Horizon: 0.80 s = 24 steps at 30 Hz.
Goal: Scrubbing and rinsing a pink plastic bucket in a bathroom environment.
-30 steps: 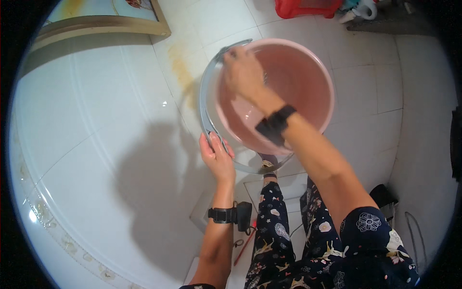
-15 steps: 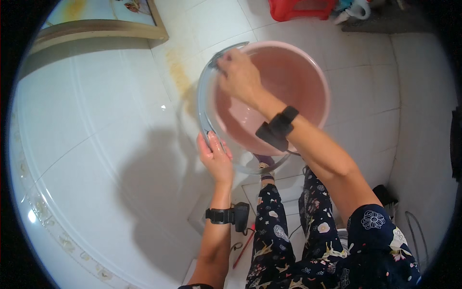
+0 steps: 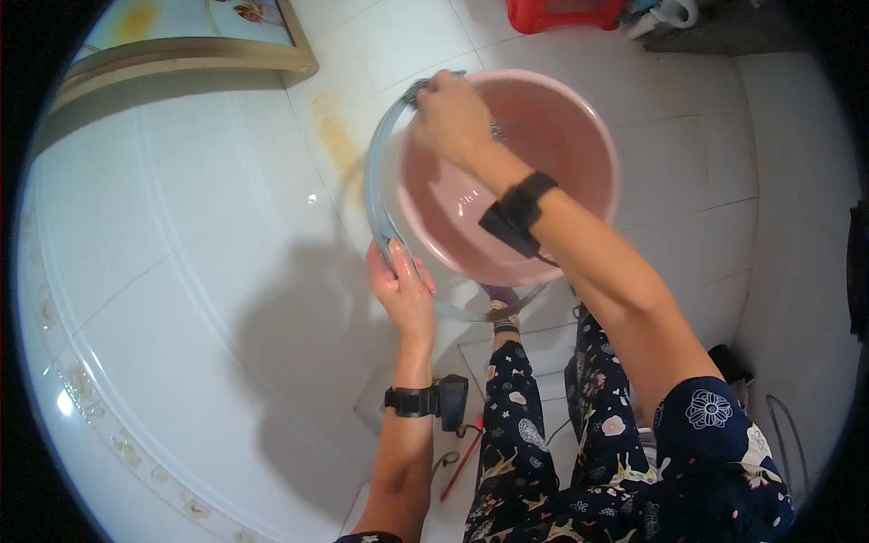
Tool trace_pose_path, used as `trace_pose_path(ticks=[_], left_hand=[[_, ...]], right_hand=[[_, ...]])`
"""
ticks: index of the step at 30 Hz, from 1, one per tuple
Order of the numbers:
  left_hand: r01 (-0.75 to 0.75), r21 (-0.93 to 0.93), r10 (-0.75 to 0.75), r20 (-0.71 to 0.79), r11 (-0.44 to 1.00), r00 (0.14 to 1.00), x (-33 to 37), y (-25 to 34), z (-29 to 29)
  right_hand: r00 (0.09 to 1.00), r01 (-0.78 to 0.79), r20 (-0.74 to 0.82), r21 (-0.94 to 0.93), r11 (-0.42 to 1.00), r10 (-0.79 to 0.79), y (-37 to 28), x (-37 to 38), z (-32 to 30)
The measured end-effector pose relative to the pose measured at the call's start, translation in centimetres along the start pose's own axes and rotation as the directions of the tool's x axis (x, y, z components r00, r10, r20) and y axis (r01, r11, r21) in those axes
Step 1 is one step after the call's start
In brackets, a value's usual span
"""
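A large grey ring, thin and hoop-like, is held up along the left side of a pink basin. Whether its middle is hollow or clear, I cannot tell. My left hand grips its near left part, thumb on top and wet fingers beneath. At the far edge of the ring, my right hand is closed on a dark, mesh-like scouring pad pressed against the rim. The right hand and forearm cover part of the ring and basin. Black bands with small boxes sit on both wrists.
A red plastic stool stands at the far edge, beside a white handled item. A framed panel is at the upper left. The tiled floor has yellowish stains. A thin red stick lies near my legs.
My right hand has moved slightly away along the ring's far edge with the scouring pad. The left hand keeps its hold, and the ring has shifted slightly.
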<state>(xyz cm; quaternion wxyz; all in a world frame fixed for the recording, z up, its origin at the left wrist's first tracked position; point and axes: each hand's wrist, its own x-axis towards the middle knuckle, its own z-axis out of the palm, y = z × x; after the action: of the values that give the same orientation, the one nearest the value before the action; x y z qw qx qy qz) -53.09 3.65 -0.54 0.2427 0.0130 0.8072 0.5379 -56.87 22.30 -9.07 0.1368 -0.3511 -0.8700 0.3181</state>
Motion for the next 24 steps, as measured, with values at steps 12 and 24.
trace_pose_path(ticks=[12, 24], left_hand=[[0.122, -0.267, -0.115, 0.044, 0.956, 0.992, 0.9, -0.6, -1.3], [0.074, -0.109, -0.073, 0.013, 0.991, 0.997, 1.5, -0.9, -1.3]], right_hand=[[0.801, 0.543, 0.129, 0.256, 0.800, -0.585, -4.9, -9.3, -5.2], [0.888, -0.018, 0.403, 0.516, 0.856, -0.224, -3.6, -9.0, -8.0]])
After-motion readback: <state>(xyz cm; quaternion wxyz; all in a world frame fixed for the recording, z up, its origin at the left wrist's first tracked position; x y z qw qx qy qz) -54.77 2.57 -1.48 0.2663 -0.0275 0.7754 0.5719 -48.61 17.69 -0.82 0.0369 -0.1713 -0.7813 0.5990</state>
